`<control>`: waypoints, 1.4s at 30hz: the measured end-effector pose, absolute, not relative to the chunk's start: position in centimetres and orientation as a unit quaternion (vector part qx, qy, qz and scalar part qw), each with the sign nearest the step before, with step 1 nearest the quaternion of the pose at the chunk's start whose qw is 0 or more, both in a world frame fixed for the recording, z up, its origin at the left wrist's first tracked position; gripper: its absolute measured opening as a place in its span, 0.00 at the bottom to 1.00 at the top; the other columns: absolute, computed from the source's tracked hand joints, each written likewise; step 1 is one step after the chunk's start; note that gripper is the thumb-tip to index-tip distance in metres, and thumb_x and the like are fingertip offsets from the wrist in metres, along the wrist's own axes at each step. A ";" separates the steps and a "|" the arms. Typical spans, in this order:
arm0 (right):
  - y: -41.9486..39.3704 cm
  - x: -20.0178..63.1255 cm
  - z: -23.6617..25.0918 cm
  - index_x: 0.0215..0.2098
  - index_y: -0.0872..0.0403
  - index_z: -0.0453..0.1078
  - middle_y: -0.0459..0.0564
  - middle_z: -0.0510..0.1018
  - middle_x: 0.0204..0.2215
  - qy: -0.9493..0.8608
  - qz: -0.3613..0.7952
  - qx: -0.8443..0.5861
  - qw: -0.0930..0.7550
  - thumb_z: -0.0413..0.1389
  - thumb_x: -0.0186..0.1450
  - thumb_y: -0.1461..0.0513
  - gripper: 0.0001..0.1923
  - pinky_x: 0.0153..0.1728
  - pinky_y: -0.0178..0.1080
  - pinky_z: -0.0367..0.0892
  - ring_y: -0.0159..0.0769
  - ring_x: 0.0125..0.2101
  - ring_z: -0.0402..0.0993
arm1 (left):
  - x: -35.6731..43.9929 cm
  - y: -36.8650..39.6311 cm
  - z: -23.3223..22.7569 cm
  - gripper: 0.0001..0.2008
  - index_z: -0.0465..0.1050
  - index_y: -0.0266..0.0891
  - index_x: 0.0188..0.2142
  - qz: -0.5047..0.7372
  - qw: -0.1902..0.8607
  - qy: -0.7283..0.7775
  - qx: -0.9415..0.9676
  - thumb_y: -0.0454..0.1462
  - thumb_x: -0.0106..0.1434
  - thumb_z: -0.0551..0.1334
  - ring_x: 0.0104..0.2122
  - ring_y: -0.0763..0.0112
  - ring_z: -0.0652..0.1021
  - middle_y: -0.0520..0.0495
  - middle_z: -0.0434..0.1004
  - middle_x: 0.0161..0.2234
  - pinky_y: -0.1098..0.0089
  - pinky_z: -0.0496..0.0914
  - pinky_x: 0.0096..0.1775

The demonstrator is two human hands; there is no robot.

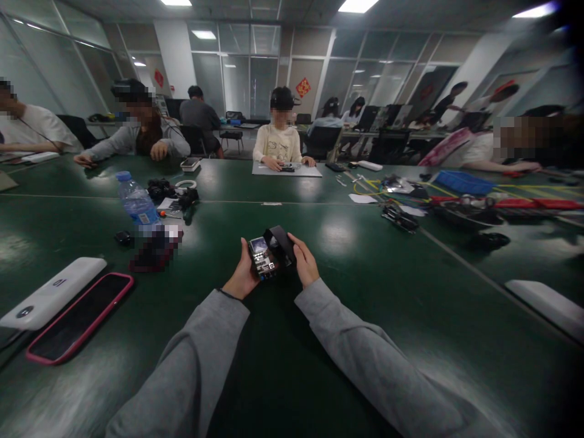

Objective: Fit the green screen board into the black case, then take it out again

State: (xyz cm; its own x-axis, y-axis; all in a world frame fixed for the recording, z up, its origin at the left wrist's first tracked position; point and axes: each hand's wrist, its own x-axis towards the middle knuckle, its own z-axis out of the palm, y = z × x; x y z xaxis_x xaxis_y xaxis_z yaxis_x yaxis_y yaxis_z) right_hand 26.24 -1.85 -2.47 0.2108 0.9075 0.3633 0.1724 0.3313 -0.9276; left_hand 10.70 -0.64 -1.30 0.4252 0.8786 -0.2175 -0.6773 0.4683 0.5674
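Observation:
My left hand [241,277] is closed on a small circuit board [263,260] that has a little screen at its upper end and rows of parts below. Against the board's right side is a black case piece [283,246], tilted and partly hollow. My right hand [305,263] grips that piece from the right, its fingers along the outer edge. Both things are held just above the green table [292,207], in front of me. I cannot tell whether the board and the case piece are joined. My palms hide their lower edges.
To my left lie a white power bank [57,292], a pink-rimmed phone [82,319], another phone [155,249] and a water bottle [135,201]. Cables and a blue tray [463,184] are at the right. A white device [547,307] lies at the near right. Several people sit around.

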 end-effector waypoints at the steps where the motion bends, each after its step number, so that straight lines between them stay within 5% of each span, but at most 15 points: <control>1: -1.8 26.4 -2.6 0.53 0.51 0.65 0.46 0.67 0.53 -0.555 0.300 -0.495 0.597 0.44 0.66 0.55 0.20 0.59 0.44 0.51 0.33 0.54 0.60 | 10.7 -0.6 -1.3 0.33 0.70 0.36 0.43 0.476 0.819 0.249 0.203 0.60 0.55 0.49 0.42 0.60 0.75 0.41 0.75 0.37 0.59 0.69 0.45; 10: -1.3 26.8 -3.4 0.56 0.52 0.60 0.51 0.73 0.42 -0.532 0.355 -0.528 0.558 0.49 0.61 0.47 0.29 0.43 0.42 0.67 0.36 0.40 0.71 | 10.6 -0.3 -2.0 0.33 0.68 0.37 0.48 0.474 0.815 0.247 0.226 0.60 0.56 0.50 0.43 0.61 0.75 0.40 0.75 0.42 0.60 0.70 0.44; 16: -1.0 26.6 -4.0 0.53 0.58 0.59 0.58 0.68 0.49 -0.546 0.304 -0.550 0.554 0.62 0.48 0.48 0.40 0.52 0.45 0.60 0.42 0.49 0.65 | 10.4 -0.5 -1.9 0.32 0.68 0.38 0.49 0.467 0.814 0.248 0.242 0.59 0.57 0.49 0.46 0.58 0.74 0.38 0.73 0.47 0.57 0.69 0.46; 26: -0.8 27.1 -3.7 0.44 0.59 0.67 0.55 0.73 0.42 -0.487 0.365 -0.551 0.571 0.61 0.49 0.49 0.30 0.46 0.46 0.64 0.42 0.43 0.69 | 10.1 -0.1 -1.8 0.32 0.66 0.36 0.50 0.474 0.831 0.215 0.196 0.58 0.59 0.48 0.51 0.56 0.70 0.36 0.68 0.52 0.54 0.68 0.47; 38: -2.7 25.4 -3.2 0.49 0.53 0.63 0.51 0.73 0.42 -0.562 0.317 -0.564 0.515 0.60 0.51 0.49 0.30 0.49 0.46 0.62 0.40 0.43 0.69 | 10.1 -0.2 -2.1 0.32 0.70 0.35 0.46 0.463 0.841 0.215 0.179 0.58 0.59 0.48 0.44 0.58 0.75 0.38 0.75 0.42 0.58 0.70 0.44; 42: -2.5 25.3 -2.1 0.43 0.55 0.66 0.53 0.74 0.40 -0.459 0.470 -0.501 0.563 0.58 0.52 0.48 0.26 0.47 0.47 0.65 0.41 0.42 0.70 | 9.4 -0.2 -1.8 0.31 0.66 0.35 0.51 0.488 0.844 0.157 0.160 0.55 0.62 0.45 0.50 0.57 0.71 0.38 0.71 0.49 0.57 0.67 0.48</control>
State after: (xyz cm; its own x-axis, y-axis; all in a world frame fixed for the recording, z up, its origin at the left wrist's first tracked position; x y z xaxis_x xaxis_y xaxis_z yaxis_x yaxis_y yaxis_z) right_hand 25.34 -2.48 -2.11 0.1370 0.9895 0.0456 -0.0702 0.0557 -0.9960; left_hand 9.37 -0.24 -1.76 0.4750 0.8733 -0.1087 -0.7733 0.4731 0.4222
